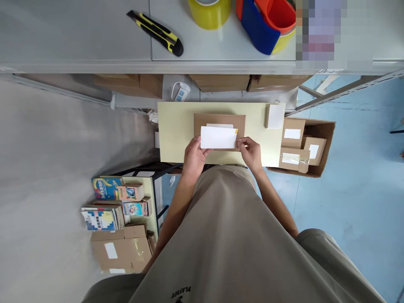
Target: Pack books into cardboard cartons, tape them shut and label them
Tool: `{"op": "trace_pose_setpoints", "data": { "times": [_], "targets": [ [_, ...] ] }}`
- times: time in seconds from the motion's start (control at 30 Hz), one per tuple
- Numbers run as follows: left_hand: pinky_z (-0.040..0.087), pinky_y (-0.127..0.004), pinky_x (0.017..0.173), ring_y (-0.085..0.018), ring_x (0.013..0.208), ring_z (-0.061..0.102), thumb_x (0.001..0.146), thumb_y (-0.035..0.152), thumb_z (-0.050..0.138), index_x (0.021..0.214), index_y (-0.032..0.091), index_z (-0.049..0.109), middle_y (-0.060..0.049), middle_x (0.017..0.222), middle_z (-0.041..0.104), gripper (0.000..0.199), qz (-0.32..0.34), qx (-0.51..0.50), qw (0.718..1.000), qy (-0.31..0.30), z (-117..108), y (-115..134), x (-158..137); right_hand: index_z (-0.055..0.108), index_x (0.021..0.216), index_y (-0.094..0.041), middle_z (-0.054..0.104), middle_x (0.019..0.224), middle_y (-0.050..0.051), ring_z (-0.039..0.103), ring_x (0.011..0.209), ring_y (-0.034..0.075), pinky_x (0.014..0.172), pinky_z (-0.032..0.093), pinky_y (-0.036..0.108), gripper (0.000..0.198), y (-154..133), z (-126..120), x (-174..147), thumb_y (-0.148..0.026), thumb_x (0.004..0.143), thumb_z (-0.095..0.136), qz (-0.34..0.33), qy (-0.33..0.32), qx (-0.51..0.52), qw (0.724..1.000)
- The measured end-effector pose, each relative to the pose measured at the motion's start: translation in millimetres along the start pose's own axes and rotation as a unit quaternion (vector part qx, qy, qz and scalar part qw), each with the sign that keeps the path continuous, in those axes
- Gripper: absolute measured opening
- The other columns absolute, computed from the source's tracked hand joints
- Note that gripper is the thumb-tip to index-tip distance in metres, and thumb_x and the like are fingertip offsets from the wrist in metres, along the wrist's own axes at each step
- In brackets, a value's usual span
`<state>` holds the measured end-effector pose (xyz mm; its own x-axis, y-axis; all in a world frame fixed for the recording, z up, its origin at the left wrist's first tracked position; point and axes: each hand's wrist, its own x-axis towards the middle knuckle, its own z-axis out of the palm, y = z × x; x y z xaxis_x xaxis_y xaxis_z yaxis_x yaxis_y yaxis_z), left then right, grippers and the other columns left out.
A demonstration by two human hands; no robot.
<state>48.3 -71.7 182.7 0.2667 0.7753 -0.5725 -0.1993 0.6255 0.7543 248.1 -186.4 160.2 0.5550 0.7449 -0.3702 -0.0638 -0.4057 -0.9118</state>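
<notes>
A blank white label (217,138) with a small yellow mark at its upper right corner is held above a flat brown cardboard box (198,122). My left hand (193,158) grips its left end, thumb on top and fingers beneath. At its lower right edge, my right hand (251,152) is closed in a pinch on the label. Another white patch (220,125) shows on the box just behind it. The box lies on a pale yellow tabletop (176,143), close in front of my body.
An open carton (328,143) with several labelled boxes stands at right. A white stack (275,116) sits on the tabletop's right end. The shelf above bears a utility knife (156,33), yellow tape (210,12) and a tape dispenser (260,27). Books (100,219) are at lower left.
</notes>
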Motion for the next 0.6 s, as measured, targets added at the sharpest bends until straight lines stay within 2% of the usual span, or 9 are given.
{"op": "trace_pose_setpoints", "data": {
  "times": [0.17,0.37,0.6],
  "targets": [
    [0.068,-0.042,0.104,-0.035,0.139,0.080,0.084,0.065,0.100,0.108,0.027,0.071,-0.009,0.133,0.087,0.053,0.001,0.016,1.000,-0.006,-2,0,3,0.075,0.092,-0.026,0.084,0.097,0.006,0.076,0.089,0.024,0.080,0.064,0.039,0.036,-2,1,2,-0.061,0.096,0.072,0.001,0.003,0.000,1.000],
    [0.067,-0.040,0.103,-0.033,0.136,0.081,0.085,0.067,0.098,0.109,0.027,0.069,-0.009,0.133,0.086,0.054,-0.006,0.035,0.999,-0.009,-18,-4,4,0.075,0.093,-0.027,0.085,0.097,0.007,0.078,0.087,0.026,0.080,0.068,0.042,0.043,4,14,-1,-0.070,0.093,0.077,0.013,0.016,-0.017,1.000],
    [0.067,-0.037,0.100,-0.031,0.132,0.082,0.084,0.066,0.099,0.107,0.027,0.071,-0.008,0.131,0.087,0.054,-0.020,0.023,0.999,0.009,-34,-17,6,0.074,0.093,-0.027,0.086,0.102,0.008,0.081,0.090,0.026,0.085,0.068,0.043,0.040,10,26,-7,-0.067,0.096,0.072,0.010,-0.019,-0.031,0.999]
  ]
}}
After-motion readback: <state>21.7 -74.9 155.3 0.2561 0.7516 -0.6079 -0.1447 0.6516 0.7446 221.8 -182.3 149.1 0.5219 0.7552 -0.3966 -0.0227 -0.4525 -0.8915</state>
